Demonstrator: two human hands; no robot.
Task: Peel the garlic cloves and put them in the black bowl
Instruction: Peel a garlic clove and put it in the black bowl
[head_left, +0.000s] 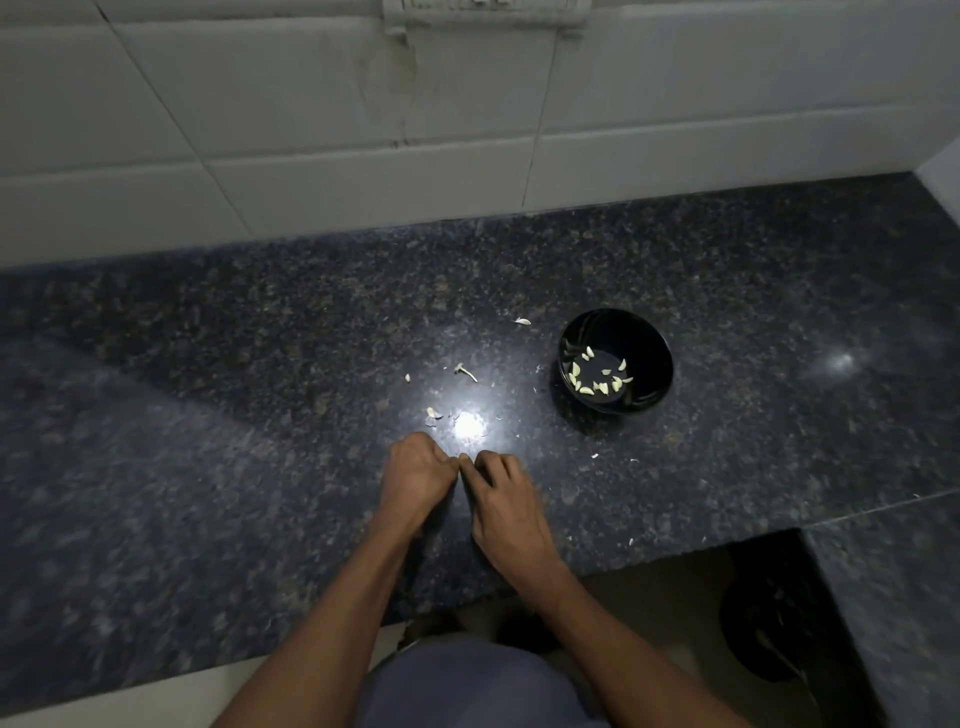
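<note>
Left hand (418, 470): fingers curled, fingertips meeting those of the right hand over the counter; whatever it pinches is hidden, cannot tell
Right hand (501, 499): fingers curled inward toward the left hand, thumb tip touching it; held item not visible
Counter (208, 415): dark speckled stone, under both hands, with a bright glare spot just beyond the knuckles
Garlic skins (434, 413): pale scraps scattered beyond the hands, one stem piece (466, 371) farther out
Black bowl (615, 361): beyond and to the right of the right hand, well apart, holding peeled garlic cloves (597, 379)
Tiled wall (363, 130): white, behind the counter
Writing or labels: none legible
</note>
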